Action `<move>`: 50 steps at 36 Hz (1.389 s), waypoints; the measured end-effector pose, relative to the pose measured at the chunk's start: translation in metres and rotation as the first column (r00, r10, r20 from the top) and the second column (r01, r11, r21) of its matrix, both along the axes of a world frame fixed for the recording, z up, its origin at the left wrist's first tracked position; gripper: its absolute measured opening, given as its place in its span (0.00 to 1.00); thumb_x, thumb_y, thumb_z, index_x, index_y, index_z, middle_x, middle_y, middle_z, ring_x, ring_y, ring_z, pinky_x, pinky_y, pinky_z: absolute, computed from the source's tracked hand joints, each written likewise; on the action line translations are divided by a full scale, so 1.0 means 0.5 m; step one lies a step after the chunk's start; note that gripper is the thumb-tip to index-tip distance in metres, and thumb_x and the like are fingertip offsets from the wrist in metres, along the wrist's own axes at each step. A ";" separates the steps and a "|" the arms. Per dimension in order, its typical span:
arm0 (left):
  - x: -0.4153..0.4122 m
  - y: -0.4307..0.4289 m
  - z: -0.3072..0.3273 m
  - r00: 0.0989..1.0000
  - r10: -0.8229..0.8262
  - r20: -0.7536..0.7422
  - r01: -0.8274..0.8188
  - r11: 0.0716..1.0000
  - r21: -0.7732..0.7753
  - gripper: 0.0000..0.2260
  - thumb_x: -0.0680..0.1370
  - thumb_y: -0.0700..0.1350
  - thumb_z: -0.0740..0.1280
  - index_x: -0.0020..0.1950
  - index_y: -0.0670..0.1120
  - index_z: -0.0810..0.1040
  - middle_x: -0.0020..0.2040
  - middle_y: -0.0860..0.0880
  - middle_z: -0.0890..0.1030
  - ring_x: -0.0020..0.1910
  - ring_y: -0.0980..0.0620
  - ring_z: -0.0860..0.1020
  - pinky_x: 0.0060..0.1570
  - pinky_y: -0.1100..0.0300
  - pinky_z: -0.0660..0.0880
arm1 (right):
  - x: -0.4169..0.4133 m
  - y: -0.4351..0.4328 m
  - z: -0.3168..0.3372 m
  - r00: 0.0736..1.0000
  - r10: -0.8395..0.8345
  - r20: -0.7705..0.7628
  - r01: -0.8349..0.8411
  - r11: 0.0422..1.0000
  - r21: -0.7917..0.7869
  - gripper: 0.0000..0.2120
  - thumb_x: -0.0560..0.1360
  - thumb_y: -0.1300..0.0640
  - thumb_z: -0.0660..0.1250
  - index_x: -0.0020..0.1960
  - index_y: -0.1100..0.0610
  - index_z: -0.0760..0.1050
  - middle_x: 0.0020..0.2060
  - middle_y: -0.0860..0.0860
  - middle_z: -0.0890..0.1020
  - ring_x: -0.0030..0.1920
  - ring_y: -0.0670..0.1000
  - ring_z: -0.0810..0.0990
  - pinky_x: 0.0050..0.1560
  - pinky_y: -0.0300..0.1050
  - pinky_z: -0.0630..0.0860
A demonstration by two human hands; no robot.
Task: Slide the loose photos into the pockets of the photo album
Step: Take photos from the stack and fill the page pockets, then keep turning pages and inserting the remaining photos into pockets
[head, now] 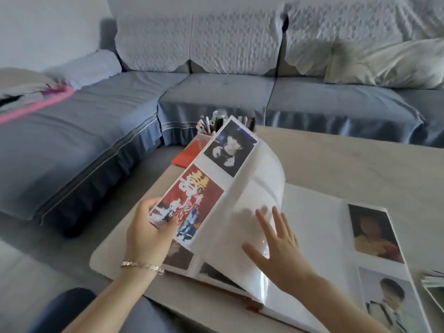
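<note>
White photo album [312, 236] open on table, one photo-filled page [211, 179] lifted upright.

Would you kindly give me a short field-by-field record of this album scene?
photo album: open on the table
left hand: grips the lifted page, photos inside
right hand: open, fingers spread on the curved page
pocketed photos: two on the flat right side
loose photos: stack at the table's right edge
behind: pen holder, glass jar, red paper
</note>
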State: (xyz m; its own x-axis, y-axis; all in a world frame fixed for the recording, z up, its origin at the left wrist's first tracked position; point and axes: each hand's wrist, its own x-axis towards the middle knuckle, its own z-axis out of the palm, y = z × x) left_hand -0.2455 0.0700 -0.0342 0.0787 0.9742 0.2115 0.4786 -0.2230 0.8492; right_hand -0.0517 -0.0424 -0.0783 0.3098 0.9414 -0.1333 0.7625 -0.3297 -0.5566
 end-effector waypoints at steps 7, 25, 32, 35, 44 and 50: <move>-0.043 0.029 -0.094 0.879 -0.020 -0.477 -0.070 0.983 -0.171 0.19 0.72 0.44 0.71 0.61 0.44 0.69 0.57 0.43 0.74 0.54 0.46 0.74 0.50 0.51 0.77 | -0.014 0.031 -0.056 0.993 0.078 0.093 -0.065 0.989 -0.136 0.32 0.77 0.36 0.54 0.76 0.42 0.46 0.75 0.46 0.34 0.73 0.49 0.30 0.73 0.45 0.42; 0.241 -0.010 -0.155 0.291 -0.623 -0.726 0.758 0.613 -0.222 0.23 0.82 0.55 0.49 0.76 0.56 0.50 0.77 0.57 0.46 0.76 0.55 0.44 0.73 0.53 0.42 | 0.071 -0.037 -0.104 0.995 -0.030 -0.093 0.053 0.965 0.255 0.21 0.77 0.69 0.58 0.67 0.56 0.72 0.64 0.36 0.65 0.66 0.37 0.66 0.63 0.21 0.56; 0.255 -0.038 -0.146 0.283 -0.566 -0.774 0.563 0.751 -0.344 0.30 0.79 0.61 0.53 0.76 0.54 0.45 0.77 0.55 0.41 0.76 0.52 0.42 0.70 0.39 0.50 | 0.136 -0.109 -0.082 0.998 -0.065 0.013 0.064 0.996 0.064 0.16 0.80 0.61 0.57 0.63 0.50 0.75 0.63 0.34 0.64 0.67 0.36 0.63 0.62 0.20 0.51; 0.281 -0.046 -0.137 0.282 -0.514 -0.810 0.504 0.798 -0.331 0.28 0.80 0.55 0.54 0.76 0.48 0.48 0.77 0.50 0.46 0.75 0.48 0.49 0.65 0.43 0.60 | 0.172 -0.164 -0.068 0.986 -0.149 0.070 0.148 0.989 0.013 0.14 0.79 0.57 0.60 0.61 0.48 0.76 0.66 0.35 0.65 0.68 0.40 0.66 0.63 0.30 0.59; 0.346 -0.110 -0.155 0.428 -0.399 -0.811 0.738 0.672 0.059 0.17 0.69 0.42 0.71 0.56 0.40 0.76 0.67 0.35 0.69 0.66 0.37 0.70 0.59 0.44 0.70 | 0.296 -0.368 -0.049 0.804 -0.539 0.251 0.559 0.829 -0.013 0.22 0.74 0.48 0.65 0.65 0.55 0.72 0.67 0.51 0.70 0.65 0.55 0.70 0.63 0.46 0.66; 0.380 -0.187 -0.175 0.480 -0.639 -0.601 0.850 0.508 0.139 0.09 0.64 0.37 0.74 0.43 0.44 0.82 0.55 0.41 0.81 0.53 0.42 0.81 0.51 0.50 0.74 | 0.326 -0.448 -0.084 0.764 -0.447 0.466 0.605 0.747 -0.276 0.27 0.76 0.39 0.57 0.69 0.54 0.63 0.67 0.51 0.68 0.69 0.52 0.64 0.67 0.43 0.59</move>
